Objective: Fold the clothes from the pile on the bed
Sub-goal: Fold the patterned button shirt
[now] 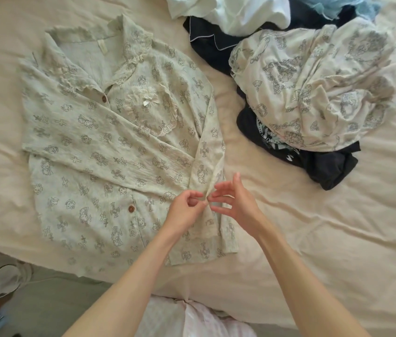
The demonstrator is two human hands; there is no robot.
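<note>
From the head camera, a pale green printed pajama shirt lies spread flat and face up on the cream-sheeted bed, collar away from the person and hem toward them, with one long sleeve folded in along the shirt's right edge so that it runs down toward the hem. The cloth looks thin, crinkled and very light, soft enough to slump wherever it is not supported, and the lace at the collar and the frilled chest pocket look delicate, so I would judge it best taken by the sleeve cuff, the side seams or the hem, and not by the trim; a pinch of two fingers should be ample to carry it. To the right, well apart from the shirt, sits the pile of unfolded clothes: a crumpled cream printed garment on top, dark navy pieces under and behind it, white and light blue cloth at the far edge. Both forearms reach in from the bottom of the view and meet over the lower part of the folded sleeve. The left hand has its fingers curled, thumb and forefinger pinching a small ridge of the sleeve cloth. The right hand stands just beside it, palm turned toward the left hand, fingers mostly straight and relaxed; its fingertips come right up to the same ridge, but whether they hold it I cannot tell.
</note>
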